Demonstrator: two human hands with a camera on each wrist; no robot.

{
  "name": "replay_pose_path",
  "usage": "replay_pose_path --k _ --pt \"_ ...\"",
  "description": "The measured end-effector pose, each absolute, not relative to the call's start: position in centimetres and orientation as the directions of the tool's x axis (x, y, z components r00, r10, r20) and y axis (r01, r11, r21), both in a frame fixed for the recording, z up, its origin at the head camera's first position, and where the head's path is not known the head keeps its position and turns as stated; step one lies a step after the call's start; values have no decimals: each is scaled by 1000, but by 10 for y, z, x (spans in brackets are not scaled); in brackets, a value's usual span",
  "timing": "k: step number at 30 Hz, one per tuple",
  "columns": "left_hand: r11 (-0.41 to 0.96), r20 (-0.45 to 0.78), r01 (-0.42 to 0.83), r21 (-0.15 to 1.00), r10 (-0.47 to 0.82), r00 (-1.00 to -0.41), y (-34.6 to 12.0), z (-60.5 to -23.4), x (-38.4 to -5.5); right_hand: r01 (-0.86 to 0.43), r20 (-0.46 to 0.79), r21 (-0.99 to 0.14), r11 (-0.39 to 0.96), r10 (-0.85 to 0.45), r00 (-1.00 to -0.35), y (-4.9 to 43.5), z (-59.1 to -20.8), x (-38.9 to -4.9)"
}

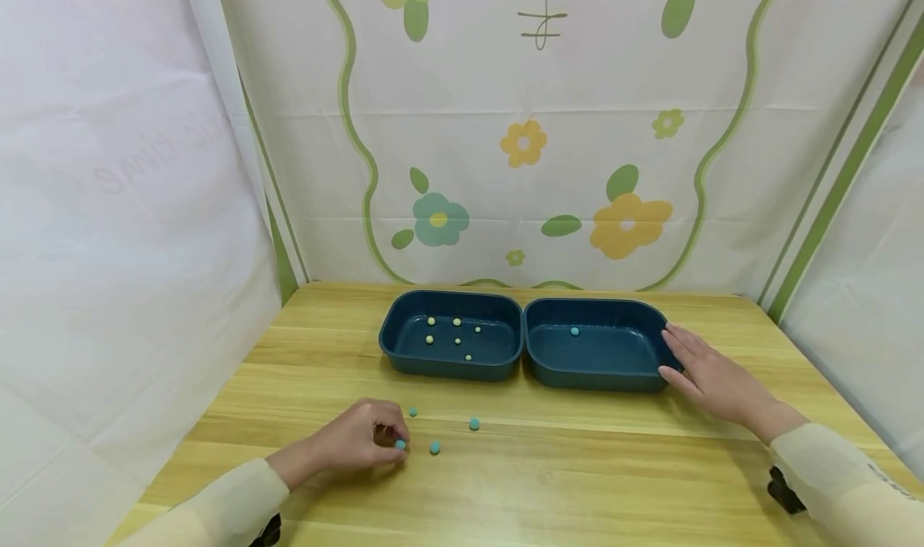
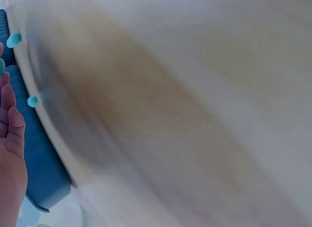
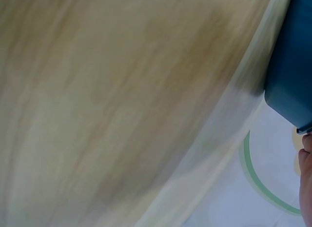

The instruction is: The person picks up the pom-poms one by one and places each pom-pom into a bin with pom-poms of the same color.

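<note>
Wrist cams are kinda rough here: both are mostly blurry table (image 1: 577,467), with each hand chopped off at the frame edge. In the left one, the ball at the fingertips is half out of frame, and only part of the trays shows. The right one barely gets some fingers and a corner of tray, so can't tell from it what that palm is doing. Both forearms run out of the head view too.

Grip-wise, the left hand (image 1: 361,437) has a blue ball (image 1: 400,445) pinched between thumb and fingers, right down by the tabletop, near the front left. Can't tell if the ball is touching the wood. Three loose blue balls (image 1: 435,448) sit just beyond and to the right of it.

Right hand (image 1: 715,377) isn't clenched: fingers pretty much straight, laid against the right end of the right tray (image 1: 595,380), thumb lower down. That tray has one blue bead (image 1: 574,332) in it; the left tray (image 1: 451,367) has six yellow beads (image 1: 429,340).
</note>
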State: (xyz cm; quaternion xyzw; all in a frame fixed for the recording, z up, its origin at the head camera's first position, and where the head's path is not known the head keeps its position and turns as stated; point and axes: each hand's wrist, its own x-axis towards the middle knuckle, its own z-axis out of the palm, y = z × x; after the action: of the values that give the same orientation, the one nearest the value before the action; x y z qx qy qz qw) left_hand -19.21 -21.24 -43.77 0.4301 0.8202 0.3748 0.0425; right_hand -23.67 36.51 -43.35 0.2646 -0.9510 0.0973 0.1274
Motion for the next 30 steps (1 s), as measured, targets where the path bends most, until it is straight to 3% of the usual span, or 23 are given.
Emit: replay_pose_path --k 11,21,30 --pt "371 279 659 654 692 -666 -183 -419 -206 -521 297 -141 842 -466 -833 365 -434 -237" --pt "298 382 723 623 690 -614 -150 -400 -216 -523 298 -148 839 -467 -833 364 -431 -237" --pt "166 467 773 612 714 -522 -111 -368 -215 -511 293 -165 843 -453 -842 364 -432 -236"
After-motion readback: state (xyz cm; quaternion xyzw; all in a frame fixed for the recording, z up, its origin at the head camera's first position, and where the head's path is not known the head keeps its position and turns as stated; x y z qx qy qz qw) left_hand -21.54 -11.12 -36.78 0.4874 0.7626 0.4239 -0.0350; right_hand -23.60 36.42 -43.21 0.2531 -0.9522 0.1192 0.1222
